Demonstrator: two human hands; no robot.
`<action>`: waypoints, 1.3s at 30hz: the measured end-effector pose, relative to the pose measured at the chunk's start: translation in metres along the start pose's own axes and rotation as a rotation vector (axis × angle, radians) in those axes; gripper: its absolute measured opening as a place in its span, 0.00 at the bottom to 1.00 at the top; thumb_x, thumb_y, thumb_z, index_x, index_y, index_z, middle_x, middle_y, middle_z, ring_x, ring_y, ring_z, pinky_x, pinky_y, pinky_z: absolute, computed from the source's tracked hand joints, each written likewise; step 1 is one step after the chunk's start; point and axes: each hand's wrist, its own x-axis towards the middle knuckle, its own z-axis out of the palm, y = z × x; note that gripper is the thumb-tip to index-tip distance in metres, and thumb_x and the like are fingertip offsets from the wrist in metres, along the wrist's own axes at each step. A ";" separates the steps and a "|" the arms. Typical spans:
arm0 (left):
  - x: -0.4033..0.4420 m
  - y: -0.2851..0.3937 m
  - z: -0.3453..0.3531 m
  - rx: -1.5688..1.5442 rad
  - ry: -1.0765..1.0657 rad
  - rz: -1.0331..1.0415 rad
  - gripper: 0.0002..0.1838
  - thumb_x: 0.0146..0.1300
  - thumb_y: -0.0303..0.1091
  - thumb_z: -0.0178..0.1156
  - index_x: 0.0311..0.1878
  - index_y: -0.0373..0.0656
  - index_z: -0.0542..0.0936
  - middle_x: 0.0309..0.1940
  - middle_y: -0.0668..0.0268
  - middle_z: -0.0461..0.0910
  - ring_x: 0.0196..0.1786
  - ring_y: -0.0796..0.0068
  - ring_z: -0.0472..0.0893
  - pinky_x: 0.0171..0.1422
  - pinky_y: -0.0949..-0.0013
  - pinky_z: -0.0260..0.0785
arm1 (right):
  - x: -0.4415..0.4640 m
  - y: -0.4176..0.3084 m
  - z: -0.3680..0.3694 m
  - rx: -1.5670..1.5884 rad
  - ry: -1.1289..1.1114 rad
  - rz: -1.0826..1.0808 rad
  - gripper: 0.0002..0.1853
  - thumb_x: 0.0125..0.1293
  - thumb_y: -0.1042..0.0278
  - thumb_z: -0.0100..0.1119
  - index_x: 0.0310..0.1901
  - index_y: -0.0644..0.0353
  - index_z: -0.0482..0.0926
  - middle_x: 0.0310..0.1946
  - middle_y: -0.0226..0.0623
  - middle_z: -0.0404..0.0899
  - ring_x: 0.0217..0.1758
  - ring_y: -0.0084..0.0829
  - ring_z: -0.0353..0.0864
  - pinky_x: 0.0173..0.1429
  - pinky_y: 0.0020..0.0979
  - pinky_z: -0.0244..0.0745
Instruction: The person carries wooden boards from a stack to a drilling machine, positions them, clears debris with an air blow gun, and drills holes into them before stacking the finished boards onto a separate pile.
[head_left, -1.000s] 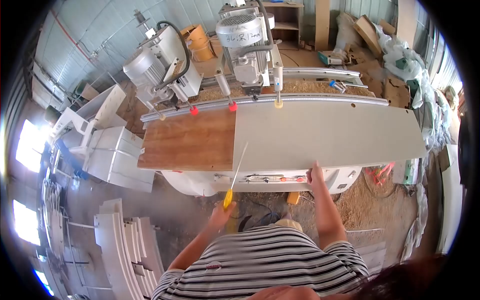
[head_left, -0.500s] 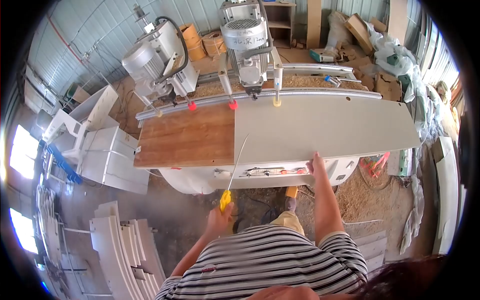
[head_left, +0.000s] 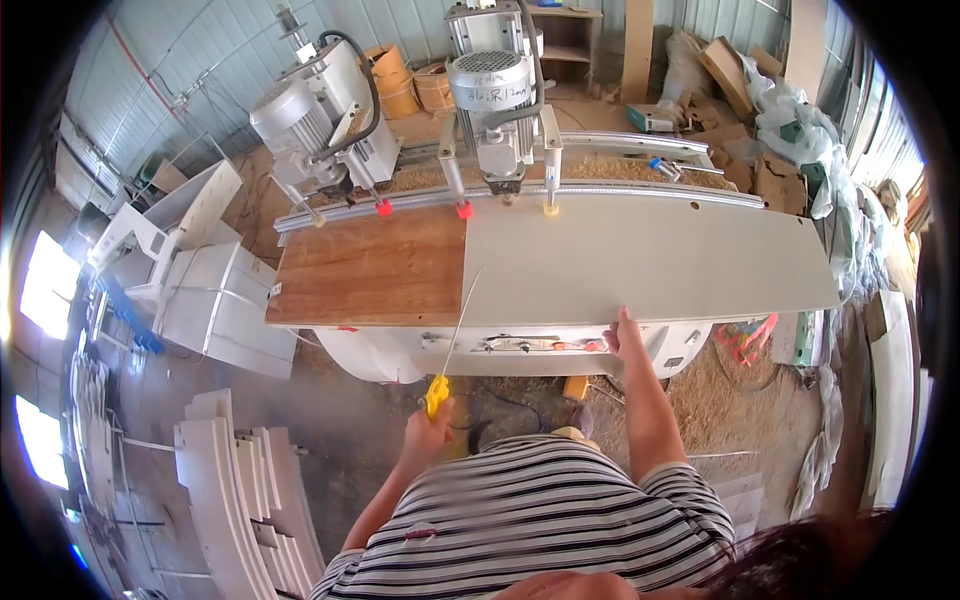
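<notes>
My left hand [head_left: 428, 428] is wrapped round the yellow handle of an air blow gun [head_left: 437, 396], whose long thin nozzle points up across the front edge of the panels. With its index finger extended, my right hand [head_left: 622, 335] touches the front edge of a light grey panel [head_left: 640, 260]; the other fingers are curled. A brown wood-grain panel [head_left: 370, 270] lies against the grey one on the left. Above their back edge stand two drilling heads [head_left: 490, 90] [head_left: 295, 125] with red and yellow-tipped clamp rods.
The white machine base [head_left: 380, 352] has a control strip below the panels. Cut boards [head_left: 215, 480] are stacked at lower left, with white cabinet pieces [head_left: 225, 310] above them. Plastic wrap and cardboard [head_left: 780, 180] lie at right. Sawdust covers the floor.
My left hand has moved slightly left with the blow gun, its nozzle shifting too. The view has moved a little. My right hand remains at the grey panel's front edge.
</notes>
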 end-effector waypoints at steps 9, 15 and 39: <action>-0.022 -0.040 0.000 -0.098 0.177 0.027 0.27 0.63 0.55 0.50 0.20 0.40 0.73 0.13 0.66 0.73 0.17 0.74 0.74 0.22 0.70 0.64 | -0.015 0.048 -0.030 -0.079 -0.427 -0.126 0.32 0.61 0.31 0.38 0.28 0.57 0.71 0.17 0.33 0.73 0.16 0.25 0.71 0.21 0.26 0.65; -0.059 -0.018 -0.016 -0.448 0.200 -0.176 0.29 0.63 0.58 0.48 0.19 0.41 0.73 0.13 0.69 0.70 0.17 0.80 0.71 0.22 0.73 0.61 | -0.004 0.085 -0.045 -0.295 -0.339 -0.042 0.31 0.61 0.32 0.41 0.25 0.58 0.71 0.17 0.36 0.76 0.16 0.25 0.74 0.19 0.24 0.68; 0.087 0.031 0.158 0.150 -0.758 0.540 0.27 0.67 0.48 0.47 0.62 0.39 0.61 0.51 0.57 0.73 0.53 0.67 0.74 0.57 0.66 0.65 | -0.068 0.074 -0.113 0.081 -0.773 0.043 0.18 0.69 0.60 0.42 0.53 0.62 0.70 0.43 0.41 0.77 0.39 0.30 0.80 0.42 0.27 0.78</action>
